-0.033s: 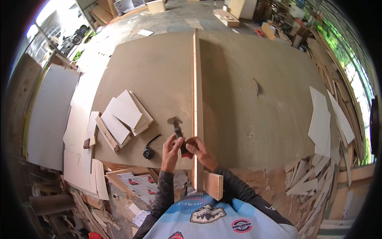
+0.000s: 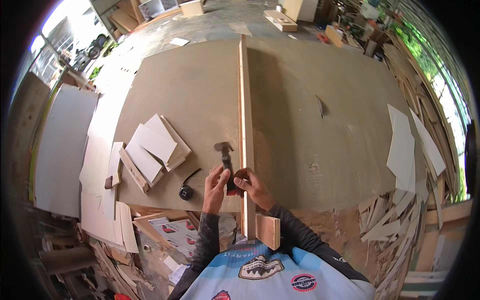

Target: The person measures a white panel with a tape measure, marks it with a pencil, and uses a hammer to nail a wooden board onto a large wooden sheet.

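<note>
My left hand (image 2: 214, 191) is closed round the handle of a claw hammer (image 2: 226, 159), its dark metal head pointing away from me. A bit of red shows low on the handle, below my fingers. Close beside it, my right hand (image 2: 258, 191) has its fingers curled and pinched together over the near part of a long narrow board (image 2: 244, 110). What those fingers hold, if anything, is hidden. The board stands on edge across a wide brown panel (image 2: 295, 135), running from my body to the far side. A short wooden block (image 2: 268, 232) sits against its near end.
Left of my hands lie a black tape measure (image 2: 186, 192) and a pile of white board pieces (image 2: 152, 145). A thin curved sliver (image 2: 320, 106) rests on the panel's right half. White offcuts (image 2: 401, 150) lie at the right edge, with scrap wood strips (image 2: 387, 220) below.
The hammer's head has shifted slightly to the right and looks sharper. Both hands stay almost in place, and the whole view has moved a little.
</note>
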Action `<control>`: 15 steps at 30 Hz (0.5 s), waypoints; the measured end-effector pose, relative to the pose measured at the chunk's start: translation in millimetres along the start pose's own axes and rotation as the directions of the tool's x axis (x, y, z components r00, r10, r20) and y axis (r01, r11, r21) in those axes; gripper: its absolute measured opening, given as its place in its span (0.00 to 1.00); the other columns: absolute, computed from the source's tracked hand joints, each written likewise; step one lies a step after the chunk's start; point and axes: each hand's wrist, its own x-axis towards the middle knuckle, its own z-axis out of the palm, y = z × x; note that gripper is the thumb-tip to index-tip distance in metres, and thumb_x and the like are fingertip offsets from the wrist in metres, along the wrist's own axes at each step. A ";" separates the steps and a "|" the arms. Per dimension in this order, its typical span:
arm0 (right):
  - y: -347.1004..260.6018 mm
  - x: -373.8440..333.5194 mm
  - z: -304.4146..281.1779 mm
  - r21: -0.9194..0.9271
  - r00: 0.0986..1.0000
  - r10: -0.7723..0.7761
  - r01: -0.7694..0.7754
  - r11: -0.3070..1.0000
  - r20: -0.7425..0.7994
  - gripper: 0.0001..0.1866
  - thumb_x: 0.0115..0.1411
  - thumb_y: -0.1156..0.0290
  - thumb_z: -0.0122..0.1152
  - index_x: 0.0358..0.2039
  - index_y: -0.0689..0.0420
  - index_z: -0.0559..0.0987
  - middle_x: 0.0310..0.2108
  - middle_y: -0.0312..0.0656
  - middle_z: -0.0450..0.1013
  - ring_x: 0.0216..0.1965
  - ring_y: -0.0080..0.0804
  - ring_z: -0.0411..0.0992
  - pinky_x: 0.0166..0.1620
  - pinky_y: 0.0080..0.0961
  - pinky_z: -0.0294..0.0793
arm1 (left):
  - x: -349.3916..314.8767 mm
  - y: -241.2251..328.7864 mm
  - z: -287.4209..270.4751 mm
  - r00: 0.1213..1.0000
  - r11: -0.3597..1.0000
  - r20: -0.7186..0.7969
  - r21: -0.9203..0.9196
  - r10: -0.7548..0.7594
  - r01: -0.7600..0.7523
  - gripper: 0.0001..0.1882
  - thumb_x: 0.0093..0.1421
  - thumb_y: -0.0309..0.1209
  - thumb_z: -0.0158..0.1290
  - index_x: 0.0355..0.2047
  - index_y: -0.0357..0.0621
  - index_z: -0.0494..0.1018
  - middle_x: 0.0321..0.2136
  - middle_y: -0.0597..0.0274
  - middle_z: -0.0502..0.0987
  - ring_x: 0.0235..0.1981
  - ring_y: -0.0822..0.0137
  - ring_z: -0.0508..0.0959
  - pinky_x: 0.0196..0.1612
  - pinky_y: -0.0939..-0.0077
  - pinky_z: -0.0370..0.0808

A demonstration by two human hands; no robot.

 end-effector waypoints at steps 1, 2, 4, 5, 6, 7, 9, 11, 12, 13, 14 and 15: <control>0.7 -0.2 -10.4 0.067 1.000 0.024 -0.024 0.998 -0.004 0.19 0.72 0.58 0.58 0.53 0.59 0.69 0.38 0.35 0.73 0.35 0.19 0.72 0.35 0.20 0.73 | 5.1 27.0 18.9 0.998 0.999 0.053 -0.021 -0.037 0.039 0.20 0.71 0.39 0.55 0.54 0.34 0.76 0.46 0.65 0.73 0.43 0.75 0.76 0.45 0.78 0.74; 0.7 -2.1 -8.1 0.098 0.997 0.003 0.004 0.995 -0.075 0.20 0.71 0.58 0.59 0.53 0.58 0.69 0.38 0.35 0.73 0.36 0.18 0.72 0.35 0.20 0.74 | 5.9 42.7 30.9 0.992 0.996 0.101 -0.030 -0.075 0.079 0.21 0.71 0.39 0.54 0.55 0.35 0.75 0.49 0.64 0.72 0.43 0.75 0.76 0.47 0.76 0.74; -12.5 0.3 -4.3 0.133 0.980 -0.046 0.072 0.988 -0.192 0.20 0.71 0.58 0.59 0.54 0.57 0.69 0.38 0.33 0.72 0.36 0.17 0.72 0.36 0.20 0.74 | 17.2 29.6 46.6 0.983 0.994 0.179 -0.109 0.048 -0.029 0.20 0.73 0.39 0.51 0.56 0.36 0.76 0.54 0.62 0.68 0.51 0.70 0.73 0.58 0.71 0.69; -27.3 -4.8 8.9 0.270 0.954 -0.042 0.126 0.955 -0.297 0.18 0.70 0.59 0.62 0.52 0.55 0.70 0.37 0.29 0.68 0.35 0.16 0.67 0.37 0.19 0.72 | 24.0 16.1 50.1 0.973 0.993 0.215 -0.097 0.084 -0.064 0.20 0.73 0.39 0.50 0.56 0.36 0.76 0.54 0.62 0.68 0.53 0.69 0.71 0.59 0.70 0.69; -20.0 -4.8 3.6 0.157 0.942 -0.136 0.191 0.969 -0.307 0.18 0.69 0.60 0.63 0.51 0.55 0.71 0.37 0.29 0.68 0.35 0.16 0.67 0.37 0.20 0.72 | 30.0 3.8 53.0 0.961 0.991 0.248 -0.087 0.119 -0.100 0.20 0.73 0.38 0.49 0.55 0.37 0.76 0.53 0.62 0.68 0.56 0.67 0.70 0.60 0.70 0.68; -7.6 -4.9 -8.0 0.040 0.925 -0.226 0.250 0.968 -0.306 0.18 0.68 0.60 0.65 0.49 0.55 0.71 0.37 0.29 0.69 0.35 0.16 0.68 0.36 0.20 0.73 | 31.9 -4.6 57.6 0.953 0.977 0.237 0.053 0.191 -0.209 0.20 0.74 0.39 0.47 0.57 0.38 0.75 0.54 0.57 0.67 0.60 0.60 0.66 0.64 0.65 0.64; 4.9 -11.2 -25.5 -0.078 0.881 -0.277 0.268 0.960 -0.383 0.17 0.66 0.61 0.67 0.46 0.56 0.71 0.36 0.30 0.70 0.34 0.17 0.69 0.34 0.21 0.73 | 24.7 -15.0 73.3 0.960 0.924 0.038 0.264 0.276 -0.276 0.21 0.74 0.41 0.47 0.58 0.39 0.72 0.56 0.53 0.67 0.61 0.56 0.66 0.64 0.62 0.63; 6.4 -12.9 -37.0 -0.070 0.810 -0.223 0.221 0.973 -0.542 0.16 0.63 0.63 0.69 0.42 0.57 0.72 0.35 0.32 0.71 0.33 0.17 0.70 0.31 0.22 0.73 | 22.2 -48.6 68.6 0.948 0.836 -0.159 0.527 0.274 -0.153 0.26 0.69 0.45 0.52 0.60 0.39 0.68 0.60 0.46 0.64 0.62 0.50 0.64 0.67 0.57 0.59; 14.3 -12.1 -50.6 -0.115 0.786 -0.220 0.188 0.975 -0.578 0.17 0.62 0.63 0.69 0.41 0.57 0.72 0.33 0.33 0.71 0.31 0.17 0.70 0.30 0.21 0.73 | 12.9 -67.0 66.5 0.954 0.759 -0.127 0.638 0.271 -0.130 0.28 0.67 0.45 0.55 0.60 0.38 0.68 0.59 0.45 0.65 0.62 0.50 0.65 0.66 0.57 0.61; 25.2 -10.0 -68.3 -0.158 0.757 -0.216 0.150 0.976 -0.616 0.17 0.62 0.63 0.70 0.39 0.58 0.71 0.32 0.34 0.72 0.30 0.17 0.70 0.28 0.20 0.72 | 0.0 -83.6 67.4 0.961 0.667 -0.093 0.737 0.260 -0.109 0.30 0.65 0.45 0.57 0.60 0.38 0.68 0.58 0.44 0.66 0.61 0.50 0.67 0.65 0.57 0.62; 27.1 -9.5 -75.1 -0.194 0.729 -0.207 0.104 0.976 -0.652 0.17 0.61 0.64 0.70 0.37 0.58 0.71 0.31 0.35 0.72 0.28 0.17 0.71 0.27 0.19 0.72 | -12.7 -95.0 65.1 0.968 0.561 -0.064 0.823 0.242 -0.086 0.32 0.63 0.46 0.60 0.60 0.37 0.68 0.57 0.43 0.68 0.60 0.49 0.68 0.64 0.57 0.64; 31.6 -9.0 -75.1 0.015 0.737 -0.101 0.149 0.989 -0.668 0.16 0.61 0.62 0.69 0.34 0.59 0.71 0.26 0.39 0.73 0.23 0.22 0.73 0.23 0.19 0.72 | -22.5 -103.8 56.4 0.988 0.692 -0.038 0.718 0.152 -0.078 0.33 0.62 0.46 0.61 0.59 0.35 0.67 0.55 0.41 0.70 0.58 0.49 0.70 0.63 0.57 0.66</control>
